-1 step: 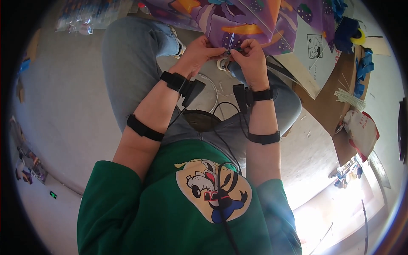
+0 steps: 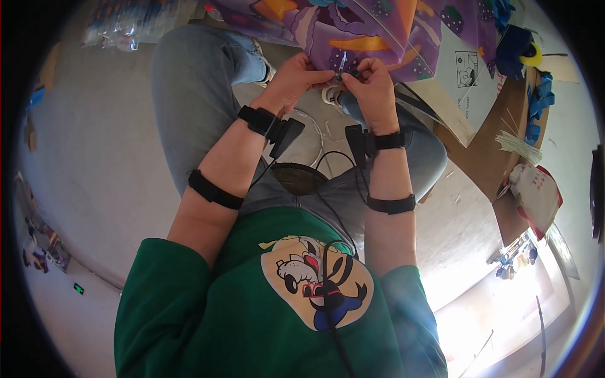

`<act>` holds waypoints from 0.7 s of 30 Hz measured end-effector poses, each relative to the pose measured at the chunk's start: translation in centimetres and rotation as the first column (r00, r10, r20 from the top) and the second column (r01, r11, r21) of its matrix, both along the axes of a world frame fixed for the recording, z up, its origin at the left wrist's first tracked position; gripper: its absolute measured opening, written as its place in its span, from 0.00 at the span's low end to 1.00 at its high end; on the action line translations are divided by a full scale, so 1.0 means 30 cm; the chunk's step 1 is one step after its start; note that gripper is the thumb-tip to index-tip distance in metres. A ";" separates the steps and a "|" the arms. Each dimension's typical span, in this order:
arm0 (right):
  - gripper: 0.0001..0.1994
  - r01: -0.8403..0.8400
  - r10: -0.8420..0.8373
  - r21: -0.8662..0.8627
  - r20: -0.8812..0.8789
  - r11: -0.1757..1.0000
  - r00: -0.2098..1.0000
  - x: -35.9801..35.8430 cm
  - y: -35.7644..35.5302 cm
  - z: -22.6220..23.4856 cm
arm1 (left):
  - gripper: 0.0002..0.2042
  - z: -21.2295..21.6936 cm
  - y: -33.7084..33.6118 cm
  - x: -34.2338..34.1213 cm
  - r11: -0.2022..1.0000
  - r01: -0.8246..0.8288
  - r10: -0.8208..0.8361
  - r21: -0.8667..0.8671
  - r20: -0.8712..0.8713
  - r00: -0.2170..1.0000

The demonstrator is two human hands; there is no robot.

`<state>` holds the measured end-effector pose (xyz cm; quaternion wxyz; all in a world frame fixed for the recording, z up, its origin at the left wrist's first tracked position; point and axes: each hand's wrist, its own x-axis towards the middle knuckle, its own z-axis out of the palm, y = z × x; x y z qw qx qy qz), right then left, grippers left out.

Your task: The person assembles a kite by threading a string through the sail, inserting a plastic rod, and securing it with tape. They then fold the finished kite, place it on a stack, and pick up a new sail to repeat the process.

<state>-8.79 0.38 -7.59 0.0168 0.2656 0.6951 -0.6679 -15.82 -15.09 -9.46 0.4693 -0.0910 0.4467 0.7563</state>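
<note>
A purple printed sheet (image 2: 353,28) with orange and yellow shapes lies over my knees at the top middle. My left hand (image 2: 295,79) and my right hand (image 2: 373,88) meet at its near edge. Both pinch that edge between thumb and fingers, fingertips almost touching. A small dark bit (image 2: 346,74) sits between the fingertips; what it is cannot be told. Black straps with small boxes and cables wrap both wrists and forearms. I sit in blue jeans and a green shirt.
A brown cardboard piece (image 2: 488,157) lies at the right with a bundle of thin pale sticks (image 2: 518,148) on it. A white diagram sheet (image 2: 466,72), blue items (image 2: 539,101), a white and red bag (image 2: 535,192) and clear packaging (image 2: 120,28) lie around.
</note>
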 end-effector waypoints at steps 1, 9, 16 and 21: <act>0.13 -0.004 0.004 0.038 -0.003 0.999 1.000 0.001 0.000 -0.002 | 0.15 -0.002 0.001 0.000 1.000 -0.003 0.003 -0.002 -0.002 1.000; 0.13 0.029 -0.028 -0.082 0.018 0.996 0.999 -0.001 -0.013 0.023 | 0.15 -0.007 0.001 0.002 1.000 -0.018 0.018 -0.011 -0.003 1.000; 0.12 0.047 -0.043 -0.160 0.028 0.986 0.999 -0.002 -0.009 0.027 | 0.15 -0.009 -0.001 -0.001 1.000 -0.007 0.006 -0.017 -0.021 1.000; 0.11 0.044 -0.041 -0.136 0.024 0.990 0.999 -0.007 -0.010 0.033 | 0.15 -0.013 0.002 0.002 0.999 -0.018 0.017 -0.036 -0.026 1.000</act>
